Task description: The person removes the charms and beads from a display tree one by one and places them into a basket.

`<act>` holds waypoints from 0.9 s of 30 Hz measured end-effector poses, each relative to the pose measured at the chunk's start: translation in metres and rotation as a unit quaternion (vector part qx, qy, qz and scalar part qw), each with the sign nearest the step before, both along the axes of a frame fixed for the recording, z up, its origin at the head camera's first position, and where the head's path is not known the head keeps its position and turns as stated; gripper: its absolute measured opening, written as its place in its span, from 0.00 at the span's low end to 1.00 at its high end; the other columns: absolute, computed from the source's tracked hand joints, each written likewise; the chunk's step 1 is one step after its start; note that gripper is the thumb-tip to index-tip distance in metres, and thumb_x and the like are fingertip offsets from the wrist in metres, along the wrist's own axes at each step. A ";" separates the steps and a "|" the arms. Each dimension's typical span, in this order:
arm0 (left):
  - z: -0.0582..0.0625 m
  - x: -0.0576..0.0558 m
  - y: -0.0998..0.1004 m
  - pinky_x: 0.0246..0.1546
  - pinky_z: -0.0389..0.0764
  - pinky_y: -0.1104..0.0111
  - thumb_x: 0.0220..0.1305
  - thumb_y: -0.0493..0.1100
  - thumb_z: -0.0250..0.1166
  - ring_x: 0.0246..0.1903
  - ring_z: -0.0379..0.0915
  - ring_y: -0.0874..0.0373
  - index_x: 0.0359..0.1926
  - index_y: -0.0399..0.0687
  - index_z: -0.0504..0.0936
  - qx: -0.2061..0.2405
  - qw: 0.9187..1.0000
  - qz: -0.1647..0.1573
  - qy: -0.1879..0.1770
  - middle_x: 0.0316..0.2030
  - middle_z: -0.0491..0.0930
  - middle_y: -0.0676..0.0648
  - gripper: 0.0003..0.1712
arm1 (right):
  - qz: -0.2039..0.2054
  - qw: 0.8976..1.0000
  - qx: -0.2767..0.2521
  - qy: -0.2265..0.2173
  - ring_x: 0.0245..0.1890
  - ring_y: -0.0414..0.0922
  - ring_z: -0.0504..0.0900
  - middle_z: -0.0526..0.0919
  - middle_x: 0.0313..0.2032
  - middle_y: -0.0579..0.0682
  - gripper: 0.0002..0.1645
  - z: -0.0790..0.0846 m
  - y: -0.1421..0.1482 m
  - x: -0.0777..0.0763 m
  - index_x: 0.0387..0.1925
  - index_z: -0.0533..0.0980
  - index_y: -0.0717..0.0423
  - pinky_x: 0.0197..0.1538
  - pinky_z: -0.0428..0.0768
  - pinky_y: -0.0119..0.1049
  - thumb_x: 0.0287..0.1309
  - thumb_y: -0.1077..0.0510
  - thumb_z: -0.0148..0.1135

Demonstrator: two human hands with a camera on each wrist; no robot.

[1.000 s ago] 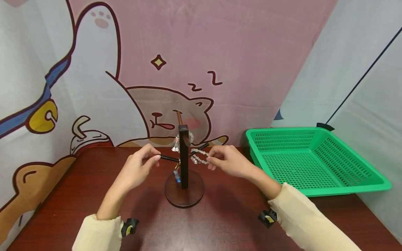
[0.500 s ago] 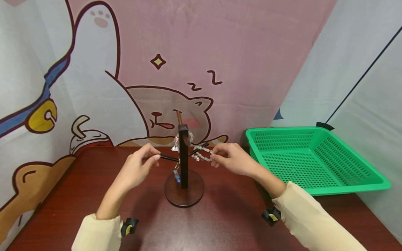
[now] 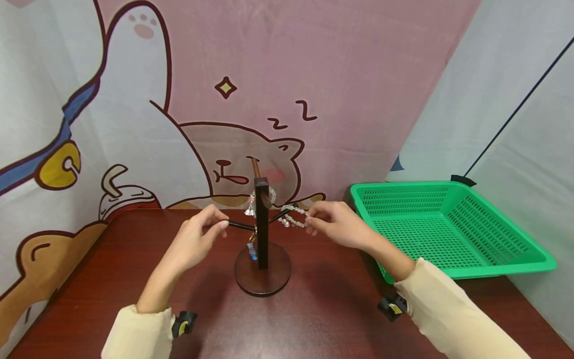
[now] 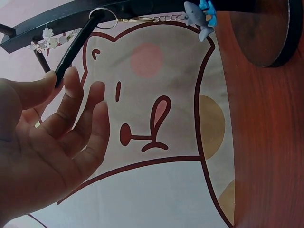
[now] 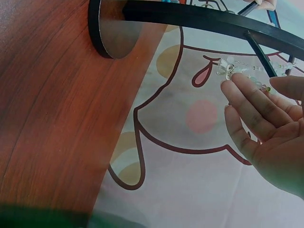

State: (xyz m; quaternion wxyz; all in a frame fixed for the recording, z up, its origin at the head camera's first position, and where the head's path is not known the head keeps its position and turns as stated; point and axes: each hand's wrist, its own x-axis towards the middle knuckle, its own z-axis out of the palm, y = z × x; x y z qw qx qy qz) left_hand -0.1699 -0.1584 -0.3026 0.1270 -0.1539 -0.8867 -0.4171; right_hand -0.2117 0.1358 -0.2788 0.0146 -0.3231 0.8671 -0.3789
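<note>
A dark wooden stand with side pegs stands on a round base. My left hand pinches the end of its left black peg, where a keychain ring hangs with a blue-grey dolphin charm. Thumb and fingers of my right hand pinch a clear beaded bracelet by its right side. The bracelet's loop overlaps the outer end of the right peg; a clear flower charm shows near the fingertips. Higher on the stand hangs another pale beaded bracelet with a tassel.
A green plastic basket sits at the right, close beside the right forearm. The reddish-brown table ends at a cartoon-printed cloth behind the stand. A brown upper peg points toward that cloth.
My right hand has moved right and slightly up, drawing the beaded bracelet outward along the right peg toward its tip. The left hand stays on the left peg.
</note>
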 end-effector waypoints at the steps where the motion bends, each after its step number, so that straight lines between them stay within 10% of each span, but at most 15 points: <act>1: 0.000 0.000 0.000 0.26 0.69 0.64 0.63 0.35 0.57 0.26 0.73 0.58 0.37 0.42 0.74 0.000 1.000 0.000 0.000 0.24 0.77 0.51 0.02 | 0.000 1.000 -0.001 0.000 0.24 0.38 0.80 0.82 0.23 0.47 0.03 0.000 0.001 0.000 0.30 0.75 0.60 0.31 0.76 0.34 0.59 0.64 0.56; 27: 0.000 0.000 0.001 0.26 0.68 0.64 0.63 0.36 0.57 0.27 0.73 0.57 0.37 0.41 0.73 0.001 1.000 0.001 -0.006 0.24 0.77 0.50 0.02 | -0.006 1.000 0.003 0.021 0.26 0.40 0.80 0.82 0.24 0.46 0.03 0.010 0.019 0.000 0.32 0.76 0.60 0.32 0.76 0.34 0.59 0.64 0.57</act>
